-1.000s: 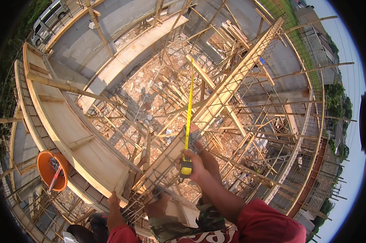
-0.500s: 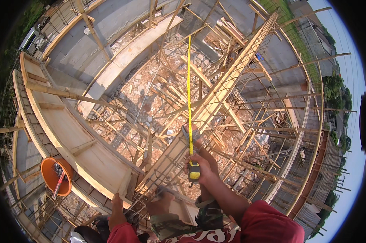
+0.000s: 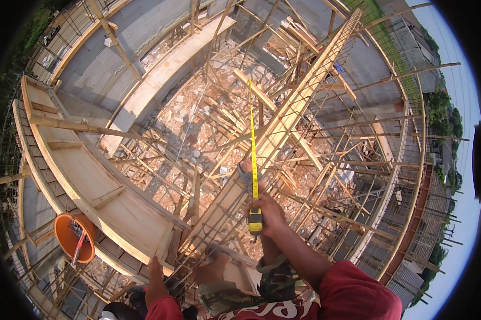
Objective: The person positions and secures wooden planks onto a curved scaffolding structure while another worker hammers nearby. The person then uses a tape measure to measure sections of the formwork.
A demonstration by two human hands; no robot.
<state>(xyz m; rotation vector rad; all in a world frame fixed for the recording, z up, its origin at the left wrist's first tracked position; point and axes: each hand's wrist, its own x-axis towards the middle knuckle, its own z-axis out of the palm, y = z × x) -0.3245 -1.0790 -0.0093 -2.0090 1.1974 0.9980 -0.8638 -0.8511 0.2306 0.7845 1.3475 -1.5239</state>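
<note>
My right hand (image 3: 271,214) is closed around a yellow and black tape measure (image 3: 255,223) in front of me. Its yellow blade (image 3: 253,138) runs out away from me over the open space between the beams. At the lower left, my left hand (image 3: 155,269) grips the near end of a wooden formwork board (image 3: 124,248); its fingers show only in part. My feet rest among the steel bars and boards of a rebar-filled beam form (image 3: 219,213), one bent leg partly behind my right forearm.
An orange bucket (image 3: 61,240) with nails and a red-handled tool (image 3: 79,246) stands on the left formwork. Far below lies rubble-strewn ground (image 3: 184,114) with loose timber. A long beam form (image 3: 304,101) stretches away to the upper right. Bamboo poles (image 3: 379,136) cross at right.
The far end of the tape blade has dropped lower and nearer. My right hand and the tape measure have shifted slightly to the right and up. My left hand stays on the board.
</note>
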